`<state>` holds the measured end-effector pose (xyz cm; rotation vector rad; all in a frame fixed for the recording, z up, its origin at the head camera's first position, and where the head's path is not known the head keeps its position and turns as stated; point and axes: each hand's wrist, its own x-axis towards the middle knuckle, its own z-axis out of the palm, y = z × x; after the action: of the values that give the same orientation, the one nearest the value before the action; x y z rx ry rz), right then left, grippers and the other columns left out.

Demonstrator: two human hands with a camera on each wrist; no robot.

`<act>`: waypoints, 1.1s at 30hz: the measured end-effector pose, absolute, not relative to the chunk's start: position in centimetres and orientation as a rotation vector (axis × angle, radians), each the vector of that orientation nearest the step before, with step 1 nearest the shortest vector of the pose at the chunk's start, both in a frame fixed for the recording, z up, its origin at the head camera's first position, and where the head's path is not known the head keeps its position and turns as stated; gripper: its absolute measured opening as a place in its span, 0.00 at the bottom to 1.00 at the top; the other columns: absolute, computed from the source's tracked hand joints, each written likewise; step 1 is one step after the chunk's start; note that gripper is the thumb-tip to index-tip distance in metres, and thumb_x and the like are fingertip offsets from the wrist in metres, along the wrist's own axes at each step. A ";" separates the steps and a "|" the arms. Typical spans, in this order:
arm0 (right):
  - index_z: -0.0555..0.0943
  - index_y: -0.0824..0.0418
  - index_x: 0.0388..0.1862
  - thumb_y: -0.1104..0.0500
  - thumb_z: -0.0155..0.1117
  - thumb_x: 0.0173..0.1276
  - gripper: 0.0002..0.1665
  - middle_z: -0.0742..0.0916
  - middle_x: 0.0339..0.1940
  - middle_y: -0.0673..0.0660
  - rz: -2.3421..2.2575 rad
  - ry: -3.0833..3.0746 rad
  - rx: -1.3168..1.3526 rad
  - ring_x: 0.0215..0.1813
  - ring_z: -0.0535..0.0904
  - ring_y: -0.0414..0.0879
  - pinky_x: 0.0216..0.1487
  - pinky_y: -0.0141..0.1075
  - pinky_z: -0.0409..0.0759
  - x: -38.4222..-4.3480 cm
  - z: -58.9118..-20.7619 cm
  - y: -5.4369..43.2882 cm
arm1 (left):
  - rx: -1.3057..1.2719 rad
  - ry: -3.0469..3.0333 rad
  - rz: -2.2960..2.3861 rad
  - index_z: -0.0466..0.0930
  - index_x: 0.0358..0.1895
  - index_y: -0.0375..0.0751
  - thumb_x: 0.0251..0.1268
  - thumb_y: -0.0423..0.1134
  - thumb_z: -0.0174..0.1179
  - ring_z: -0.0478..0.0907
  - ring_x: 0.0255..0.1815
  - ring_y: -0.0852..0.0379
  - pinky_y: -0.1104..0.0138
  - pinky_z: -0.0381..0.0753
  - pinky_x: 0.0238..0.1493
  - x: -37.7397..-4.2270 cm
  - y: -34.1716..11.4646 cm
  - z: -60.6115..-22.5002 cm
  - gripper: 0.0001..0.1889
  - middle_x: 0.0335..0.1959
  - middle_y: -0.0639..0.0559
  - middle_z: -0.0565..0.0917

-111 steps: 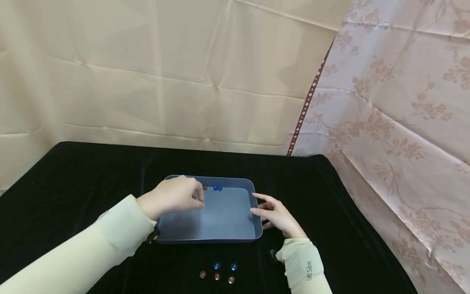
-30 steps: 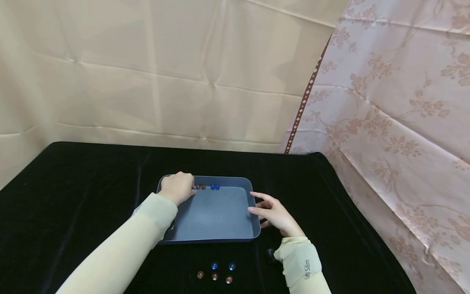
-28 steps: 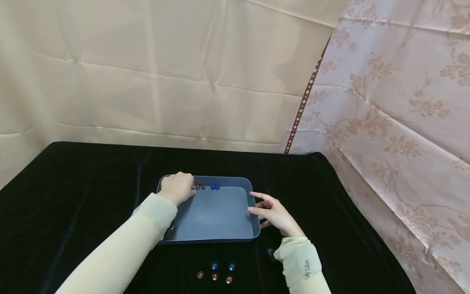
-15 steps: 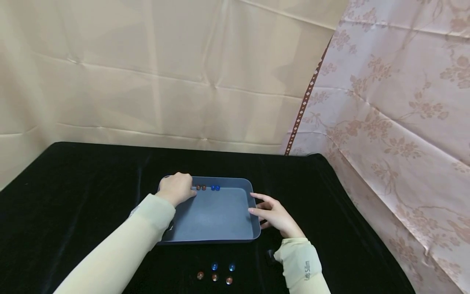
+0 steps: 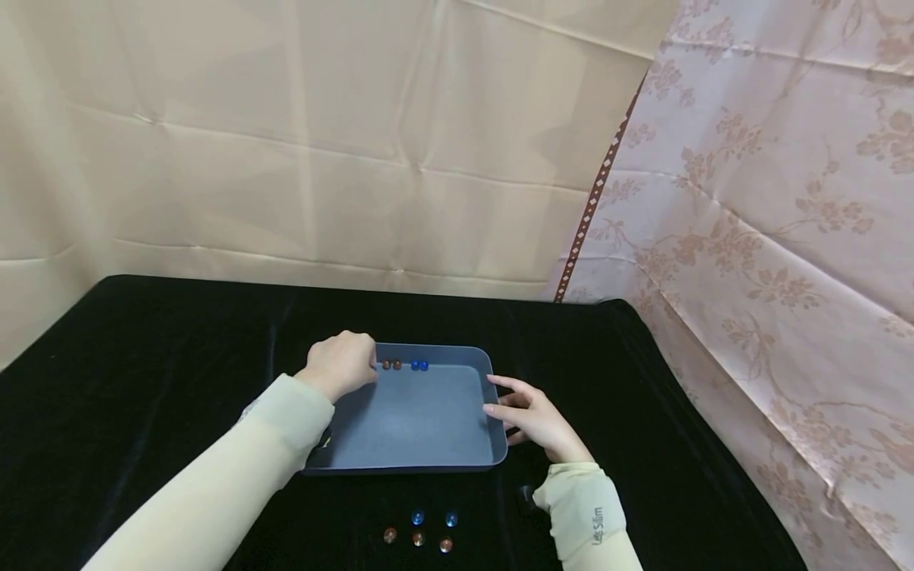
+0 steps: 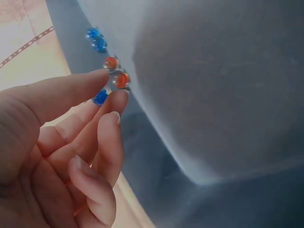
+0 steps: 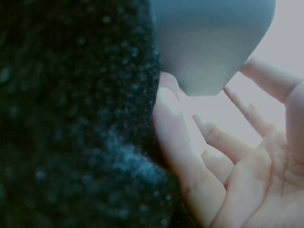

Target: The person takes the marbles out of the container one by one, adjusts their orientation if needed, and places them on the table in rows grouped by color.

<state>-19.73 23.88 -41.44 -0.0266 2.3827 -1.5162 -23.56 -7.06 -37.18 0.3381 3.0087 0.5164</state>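
Inside the blue-grey tray [image 5: 421, 420], my left hand [image 5: 339, 365] is at the far left. Its thumb and forefinger pinch a blue glass marble [image 6: 100, 97] in the left wrist view, close by the tray wall. Beside those fingertips, two orange marbles [image 5: 392, 365] and two blue marbles [image 5: 420, 365] line the tray's far wall. My right hand [image 5: 539, 416] rests at the tray's right rim, its fingers spread and relaxed; the right wrist view shows the tray corner between its thumb and fingers. On the cloth before the tray lie two blue marbles [image 5: 434, 519] and three orange marbles [image 5: 418, 539].
A black cloth [image 5: 193, 381] covers the table. Behind it hangs a cream curtain [image 5: 343, 159], with a pink floral curtain [image 5: 771, 222] on the right. A dark wrist device [image 5: 527, 497] shows at the right sleeve.
My left hand has moved from over the tray's left middle to its far left corner, uncovering a second orange marble, then lifted slightly. My right hand has stayed at the rim.
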 end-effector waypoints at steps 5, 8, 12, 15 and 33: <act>0.70 0.52 0.72 0.50 0.67 0.68 0.34 0.82 0.53 0.65 -1.516 2.386 -0.018 0.38 0.84 0.48 0.40 0.45 0.86 -19.7 -41.4 23.9 | 0.384 3.015 0.529 0.86 0.35 0.43 0.61 0.37 0.67 0.74 0.24 0.57 0.68 0.70 0.20 -23.2 -6.8 -36.5 0.03 0.29 0.51 0.84; 0.70 0.52 0.72 0.50 0.67 0.68 0.34 0.82 0.53 0.65 -1.516 2.386 -0.015 0.38 0.84 0.48 0.40 0.45 0.86 -19.7 -41.4 23.9 | 0.415 3.015 0.532 0.87 0.40 0.42 0.62 0.37 0.66 0.75 0.26 0.57 0.67 0.74 0.22 -23.0 -6.7 -36.1 0.06 0.38 0.49 0.87; 0.70 0.52 0.72 0.51 0.67 0.68 0.34 0.81 0.54 0.65 -1.519 2.380 -0.010 0.38 0.84 0.48 0.40 0.45 0.86 -19.7 -41.4 23.9 | 0.435 3.013 0.534 0.86 0.42 0.42 0.62 0.36 0.64 0.75 0.26 0.57 0.68 0.72 0.22 -22.7 -6.5 -35.7 0.07 0.37 0.49 0.87; 0.69 0.52 0.72 0.50 0.66 0.69 0.34 0.81 0.54 0.65 -1.521 2.372 -0.011 0.38 0.84 0.48 0.40 0.45 0.86 -19.8 -41.4 24.0 | 0.448 3.012 0.536 0.86 0.43 0.43 0.63 0.35 0.63 0.74 0.24 0.57 0.68 0.69 0.20 -22.3 -6.3 -35.4 0.07 0.36 0.50 0.86; 0.70 0.52 0.72 0.51 0.66 0.69 0.34 0.81 0.53 0.65 -1.520 2.374 -0.012 0.38 0.84 0.48 0.40 0.45 0.86 -19.8 -41.4 23.8 | 0.772 3.095 0.482 0.86 0.40 0.47 0.61 0.38 0.67 0.67 0.12 0.65 0.75 0.59 0.13 -18.5 -4.5 -34.5 0.05 0.19 0.60 0.79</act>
<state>-19.76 23.84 -41.40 -0.0117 2.3739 -1.5203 -18.54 -4.54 -34.55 0.7721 3.0950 0.4818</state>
